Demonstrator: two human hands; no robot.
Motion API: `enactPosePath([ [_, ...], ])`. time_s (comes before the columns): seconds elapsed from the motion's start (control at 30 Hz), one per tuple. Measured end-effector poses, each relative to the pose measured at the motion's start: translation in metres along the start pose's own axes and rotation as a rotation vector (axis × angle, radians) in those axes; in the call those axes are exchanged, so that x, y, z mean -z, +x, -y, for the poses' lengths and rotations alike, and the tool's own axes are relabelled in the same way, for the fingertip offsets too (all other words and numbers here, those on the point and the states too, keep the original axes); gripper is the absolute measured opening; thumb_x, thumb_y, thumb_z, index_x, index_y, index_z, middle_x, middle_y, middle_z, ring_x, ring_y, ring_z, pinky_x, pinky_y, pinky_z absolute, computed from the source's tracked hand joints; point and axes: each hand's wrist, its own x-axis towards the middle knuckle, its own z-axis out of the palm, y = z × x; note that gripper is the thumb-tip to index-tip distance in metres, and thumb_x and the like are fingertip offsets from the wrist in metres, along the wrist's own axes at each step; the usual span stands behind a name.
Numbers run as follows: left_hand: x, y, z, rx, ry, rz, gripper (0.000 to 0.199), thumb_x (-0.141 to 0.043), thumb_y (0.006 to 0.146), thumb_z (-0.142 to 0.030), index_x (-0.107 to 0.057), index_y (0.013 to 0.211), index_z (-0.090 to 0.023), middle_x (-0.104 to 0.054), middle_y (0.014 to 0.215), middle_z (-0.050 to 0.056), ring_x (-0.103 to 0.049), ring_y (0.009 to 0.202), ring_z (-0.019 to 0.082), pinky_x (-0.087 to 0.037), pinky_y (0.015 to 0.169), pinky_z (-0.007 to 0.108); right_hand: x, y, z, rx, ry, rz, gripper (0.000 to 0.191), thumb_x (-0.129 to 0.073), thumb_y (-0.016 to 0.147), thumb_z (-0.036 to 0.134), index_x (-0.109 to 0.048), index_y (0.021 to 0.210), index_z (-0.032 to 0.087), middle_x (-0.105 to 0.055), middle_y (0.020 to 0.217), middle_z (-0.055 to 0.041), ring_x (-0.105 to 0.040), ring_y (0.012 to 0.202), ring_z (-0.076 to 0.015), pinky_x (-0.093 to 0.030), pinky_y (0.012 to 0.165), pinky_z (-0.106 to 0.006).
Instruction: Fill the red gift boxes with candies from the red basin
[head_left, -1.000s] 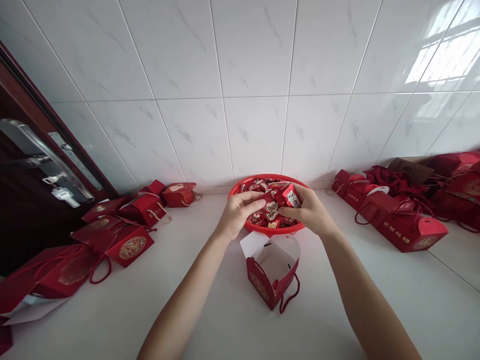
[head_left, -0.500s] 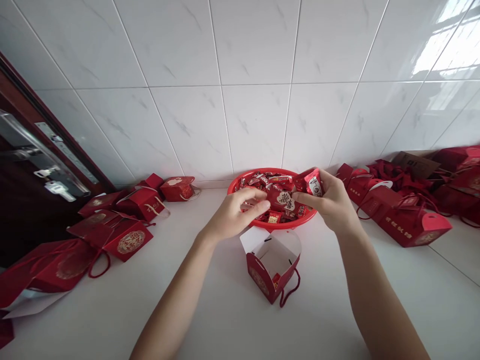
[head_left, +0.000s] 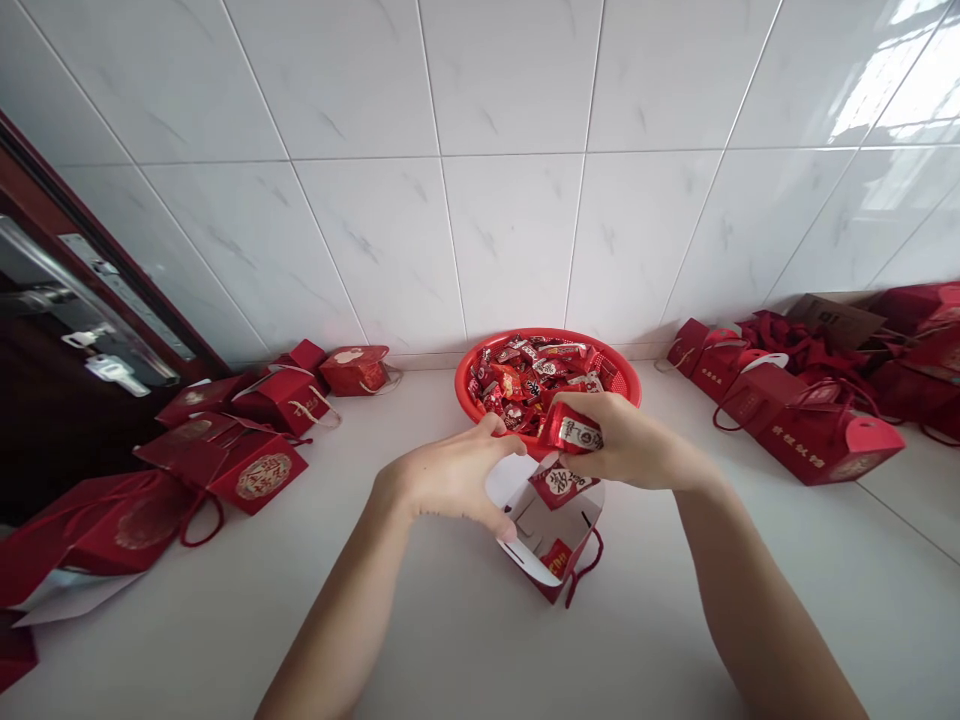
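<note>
A small red gift box [head_left: 553, 592] with a white inside stands on the counter, its flaps up. One red packet [head_left: 556, 560] lies inside it. My left hand [head_left: 454, 478] is at its left side, thumb against a flap and fingers spread apart. Over the box's far side, my right hand [head_left: 634, 440] is closed on a red-and-white wrapped candy [head_left: 579, 434]. Just below that, a red packet with white characters [head_left: 559, 484] is at the box's far opening; I cannot tell whether my fingers touch it. Behind stands a red plastic basket [head_left: 463, 385] of wrapped candies [head_left: 525, 380].
Several red gift boxes [head_left: 259, 475] stand along the left, by a dark door with keys [head_left: 112, 370]. More red boxes [head_left: 817, 430] and a brown carton [head_left: 832, 322] are at the right. A tiled wall [head_left: 510, 240] rises behind the white counter [head_left: 420, 640].
Both hands have come down from the basket to the box, with the candy in my right hand. The packet with white characters has moved down to the box opening. A front flap now leans inward.
</note>
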Motion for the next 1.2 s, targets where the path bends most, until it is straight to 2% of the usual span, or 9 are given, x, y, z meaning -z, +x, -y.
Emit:
enactPosePath([
  [0.07,0.000,0.000,0.000,0.008,0.021,0.013,0.084,-0.083,0.057,-0.052,-0.058,0.135,-0.034,-0.053,0.133,0.006,-0.064,0.101,0.028,-0.050,0.070,0.030,-0.005,0.004,-0.003,0.026,-0.030,0.015,0.020,-0.066,0.074,0.017,-0.047,0.073,0.022,-0.051,0.067,0.0046,-0.041,0.058,-0.0104,-0.031,0.048,-0.024],
  [0.17,0.000,-0.001,0.000,0.019,0.018,0.020,0.079,-0.082,0.059,-0.049,-0.059,0.132,-0.034,-0.054,0.130,0.005,-0.063,0.103,0.029,-0.051,0.071,0.030,-0.007,0.007,-0.007,0.023,-0.071,-0.086,0.025,-0.069,0.074,0.019,-0.044,0.070,0.021,-0.049,0.066,0.0047,-0.038,0.058,-0.0099,-0.029,0.049,-0.024],
  [0.3,0.001,-0.002,-0.003,-0.021,0.010,-0.013,0.074,-0.081,0.062,-0.046,-0.059,0.132,-0.035,-0.054,0.132,0.005,-0.063,0.107,0.029,-0.052,0.075,0.031,-0.001,0.005,-0.004,-0.013,0.119,-0.123,0.020,-0.072,0.074,0.024,-0.052,0.075,0.021,-0.057,0.070,0.0021,-0.050,0.059,-0.0117,-0.037,0.049,-0.024],
  [0.5,0.003,0.003,-0.010,-0.278,-0.108,-0.365,0.030,-0.069,0.085,-0.045,-0.069,0.106,-0.023,-0.069,0.111,0.005,-0.065,0.101,0.026,-0.052,0.082,0.035,0.006,0.001,-0.002,0.025,0.460,0.013,0.014,-0.070,0.076,0.018,-0.062,0.088,0.020,-0.068,0.078,0.0003,-0.065,0.065,-0.0156,-0.053,0.061,-0.029],
  [0.7,0.000,0.007,-0.019,-0.362,-0.491,-0.599,0.034,-0.065,0.091,-0.044,-0.070,0.118,-0.023,-0.074,0.114,0.005,-0.070,0.099,0.023,-0.055,0.084,0.031,0.006,0.000,-0.003,0.093,0.585,0.054,0.029,-0.071,0.080,0.020,-0.060,0.106,0.020,-0.070,0.082,-0.0009,-0.068,0.072,-0.0175,-0.057,0.066,-0.032],
  [0.8,-0.001,0.008,-0.023,-0.359,-0.514,-0.627,0.024,-0.064,0.092,-0.038,-0.075,0.100,-0.019,-0.076,0.099,0.005,-0.071,0.089,0.021,-0.055,0.080,0.029,0.005,0.000,-0.003,0.068,0.572,0.045,0.027,-0.072,0.081,0.024,-0.059,0.104,0.021,-0.069,0.087,-0.0021,-0.068,0.075,-0.0183,-0.057,0.067,-0.033],
  [0.9,-0.001,0.008,-0.022,-0.342,-0.498,-0.635,0.022,-0.061,0.093,-0.035,-0.073,0.086,-0.018,-0.075,0.087,0.003,-0.068,0.082,0.019,-0.053,0.076,0.029,0.008,0.000,-0.002,0.110,0.471,-0.083,0.019,-0.073,0.080,0.025,-0.060,0.092,0.021,-0.066,0.088,-0.0009,-0.063,0.075,-0.0164,-0.054,0.067,-0.030],
  [1.0,0.001,0.006,-0.019,-0.314,-0.488,-0.644,0.020,-0.061,0.091,-0.032,-0.069,0.079,-0.018,-0.072,0.081,0.001,-0.066,0.079,0.018,-0.050,0.074,0.028,0.011,-0.002,0.000,0.140,0.388,-0.189,0.015,-0.074,0.081,0.027,-0.062,0.087,0.020,-0.066,0.088,-0.0015,-0.060,0.078,-0.0163,-0.050,0.069,-0.030],
  [1.2,0.002,0.006,-0.019,-0.314,-0.493,-0.547,0.017,-0.065,0.086,-0.030,-0.072,0.074,-0.019,-0.073,0.077,0.001,-0.066,0.077,0.018,-0.052,0.072,0.027,0.009,-0.003,0.005,0.126,0.380,-0.268,0.023,-0.079,0.076,0.032,-0.063,0.086,0.018,-0.064,0.081,-0.0003,-0.055,0.069,-0.0146,-0.045,0.061,-0.027],
])
